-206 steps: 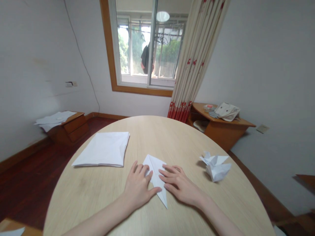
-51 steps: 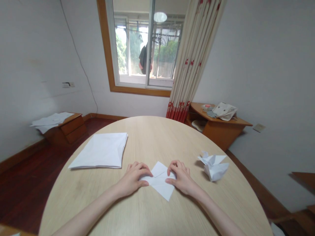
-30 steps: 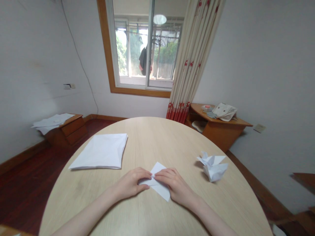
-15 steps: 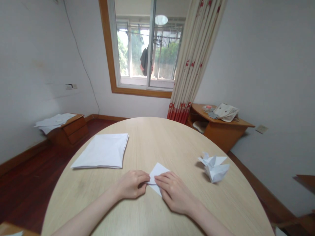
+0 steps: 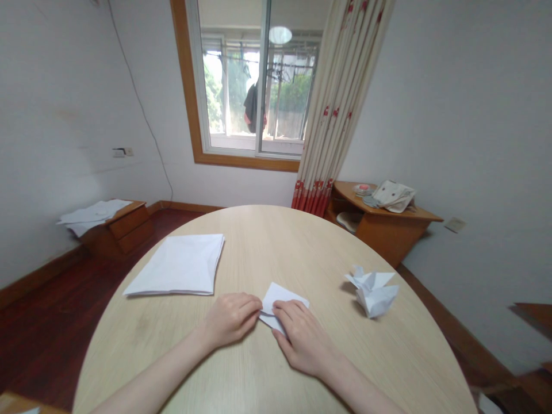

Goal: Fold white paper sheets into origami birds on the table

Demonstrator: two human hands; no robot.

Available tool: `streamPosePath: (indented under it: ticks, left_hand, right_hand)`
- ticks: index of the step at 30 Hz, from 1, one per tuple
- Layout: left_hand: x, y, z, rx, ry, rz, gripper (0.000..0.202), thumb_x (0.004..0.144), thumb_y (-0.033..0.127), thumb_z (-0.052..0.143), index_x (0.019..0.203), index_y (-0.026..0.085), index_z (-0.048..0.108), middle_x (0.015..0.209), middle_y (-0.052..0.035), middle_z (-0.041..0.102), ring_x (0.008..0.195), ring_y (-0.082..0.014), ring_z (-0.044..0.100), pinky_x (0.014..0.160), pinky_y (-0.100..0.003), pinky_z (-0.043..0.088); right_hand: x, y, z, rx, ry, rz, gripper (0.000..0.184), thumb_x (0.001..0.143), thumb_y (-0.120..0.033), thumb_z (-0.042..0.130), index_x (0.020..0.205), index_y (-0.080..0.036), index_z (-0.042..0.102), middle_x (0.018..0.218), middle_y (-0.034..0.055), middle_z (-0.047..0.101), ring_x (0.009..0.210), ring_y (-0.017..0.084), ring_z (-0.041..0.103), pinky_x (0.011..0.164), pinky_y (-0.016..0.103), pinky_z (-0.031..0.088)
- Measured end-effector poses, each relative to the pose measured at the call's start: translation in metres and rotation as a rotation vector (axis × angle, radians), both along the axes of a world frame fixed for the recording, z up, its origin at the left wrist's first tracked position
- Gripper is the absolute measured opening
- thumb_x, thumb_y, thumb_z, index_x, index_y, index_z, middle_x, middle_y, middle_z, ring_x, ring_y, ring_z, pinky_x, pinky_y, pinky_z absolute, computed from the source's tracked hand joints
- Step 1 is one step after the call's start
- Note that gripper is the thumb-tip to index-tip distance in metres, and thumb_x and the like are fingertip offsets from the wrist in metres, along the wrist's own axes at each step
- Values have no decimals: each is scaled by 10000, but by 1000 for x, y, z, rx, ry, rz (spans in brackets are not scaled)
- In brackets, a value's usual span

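A small folded piece of white paper (image 5: 281, 297) lies on the round wooden table (image 5: 267, 247) in front of me. My left hand (image 5: 230, 318) is curled, its fingertips pinching the paper's left edge. My right hand (image 5: 300, 339) lies flat on the paper's near part, fingers together and pressing it down. Only the far half of the paper shows beyond my fingers.
A stack of white sheets (image 5: 179, 264) lies on the table's left side. A finished folded paper figure (image 5: 373, 293) sits at the right. A low wooden cabinet (image 5: 116, 224) with papers stands left, a corner shelf (image 5: 383, 215) with a bag right, a window (image 5: 254, 80) ahead.
The paper went from a long kite shape to a smaller folded piece. In the last second my right hand slid down over its near part while my left hand stayed on the left edge.
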State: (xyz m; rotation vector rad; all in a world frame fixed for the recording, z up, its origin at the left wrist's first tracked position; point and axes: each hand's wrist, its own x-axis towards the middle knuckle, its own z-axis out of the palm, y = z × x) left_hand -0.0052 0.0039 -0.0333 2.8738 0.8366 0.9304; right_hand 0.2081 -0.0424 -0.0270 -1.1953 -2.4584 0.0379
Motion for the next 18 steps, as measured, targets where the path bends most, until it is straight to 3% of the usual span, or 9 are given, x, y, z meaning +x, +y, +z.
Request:
streamPosePath:
  ticks: [4,8,11,14,18]
  left_hand:
    - [1,-1,-1,58,-1,12,251,931,175,398,1019,187,633,935,-75,712,825,-177,678,724,-275,538]
    - [2,-2,3,51,-68,4,234,927,175,421,1026,190,633,939,-76,707,840,-185,666,740,-294,534]
    - [2,-3,8,3,-154,14,231,912,221,477,1110,194,592,1055,-92,680,983,-217,627,878,-362,494]
    - [-1,-2,9,-26,-259,65,399,904,371,531,1261,203,476,1224,-123,592,1149,-270,535,1012,-462,388]
    - [-4,3,2,-68,-415,120,743,807,628,582,1368,217,318,1333,-157,458,1244,-325,434,1047,-523,326]
  right_hand:
    - [0,4,-3,111,-10,34,276,852,-70,421,1064,-148,579,1046,132,646,971,251,592,904,422,472]
    - [2,7,-7,118,15,33,305,842,-35,398,1041,-167,586,1037,117,655,957,243,601,884,422,492]
    - [5,10,-9,107,50,17,303,857,-42,397,1053,-170,588,1035,103,662,954,241,605,870,415,509]
    - [9,13,-9,110,90,9,310,875,-51,395,1089,-174,583,1048,99,665,974,237,613,874,415,518]
    - [15,16,-8,106,138,9,321,907,-74,375,1130,-190,575,1089,99,660,1019,234,611,894,423,520]
